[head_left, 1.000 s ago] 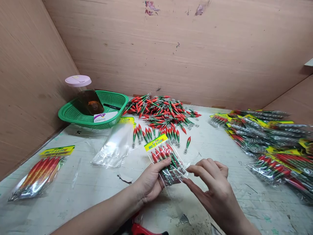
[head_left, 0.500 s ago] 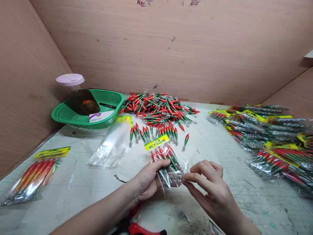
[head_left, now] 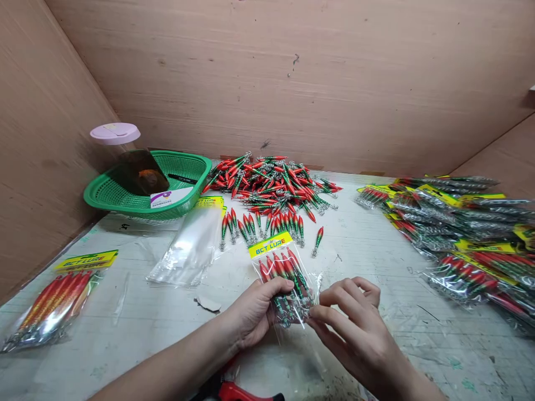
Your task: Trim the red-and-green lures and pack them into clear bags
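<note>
A clear plastic bag of squid lures (head_left: 288,267) has a yellow BCT LURE header and several red-and-green lures inside, with their metal hooks at the near end. My left hand (head_left: 253,314) grips the bag from the left, thumb across its front. At the bag's lower right edge, my right hand (head_left: 355,320) pinches the plastic near the hooks; the fingertips partly hide the spot. Beyond the bag stands a row of loose lures (head_left: 252,225), and one single lure (head_left: 319,240) lies to their right.
A large pile of lures (head_left: 271,181) lies against the back wall. Left are a green basket (head_left: 100,200) holding a lidded cup (head_left: 142,172), empty bags (head_left: 188,250) and a bag of orange lures (head_left: 58,298). Filled bags (head_left: 460,223) heap at right. Red-handled pliers (head_left: 238,391) lie in front.
The view has shifted slightly. My left thumb lies a little lower on the bag, and the lures inside show more spread out. My right fingers still pinch the bag's edge.
</note>
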Available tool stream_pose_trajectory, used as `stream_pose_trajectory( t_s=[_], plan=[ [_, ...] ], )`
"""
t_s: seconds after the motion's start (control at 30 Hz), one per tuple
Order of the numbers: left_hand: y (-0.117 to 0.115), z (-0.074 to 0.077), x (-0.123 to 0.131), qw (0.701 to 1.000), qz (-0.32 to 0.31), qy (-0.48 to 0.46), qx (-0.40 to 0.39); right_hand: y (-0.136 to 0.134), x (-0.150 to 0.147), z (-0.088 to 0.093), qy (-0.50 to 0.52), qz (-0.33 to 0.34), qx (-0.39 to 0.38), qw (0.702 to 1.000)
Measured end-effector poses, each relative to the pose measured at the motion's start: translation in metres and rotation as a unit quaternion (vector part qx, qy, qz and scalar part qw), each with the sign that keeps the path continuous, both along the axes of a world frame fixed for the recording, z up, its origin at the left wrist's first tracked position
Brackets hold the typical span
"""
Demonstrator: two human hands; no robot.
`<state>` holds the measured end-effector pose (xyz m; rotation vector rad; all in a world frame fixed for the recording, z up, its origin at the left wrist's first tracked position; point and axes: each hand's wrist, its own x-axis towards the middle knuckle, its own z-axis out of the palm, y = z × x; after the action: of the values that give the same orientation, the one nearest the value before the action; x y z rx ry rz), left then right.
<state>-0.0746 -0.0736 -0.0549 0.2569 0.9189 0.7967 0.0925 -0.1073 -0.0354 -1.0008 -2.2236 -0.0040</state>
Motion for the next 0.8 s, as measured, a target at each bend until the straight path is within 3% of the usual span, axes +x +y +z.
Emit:
stream_pose_trajectory(
  t_s=[0.13,0.27,0.8],
  plan=[
    [-0.0003,-0.0002,0.0001,0.999,0.011,0.035,0.034,-0.0021,-0.0010,-0.0045,0.001,0.004,0.010,1.000],
    [0.0001,-0.0022,-0.0007,0.997,-0.017,0.056,0.049,-0.0029,-0.0002,-0.0060,-0.003,0.004,0.012,1.000],
    [0.0014,-0.0062,-0.0029,0.996,-0.060,0.038,0.061,-0.0086,0.0066,-0.0050,0.021,0.012,-0.032,0.999]
  ],
)
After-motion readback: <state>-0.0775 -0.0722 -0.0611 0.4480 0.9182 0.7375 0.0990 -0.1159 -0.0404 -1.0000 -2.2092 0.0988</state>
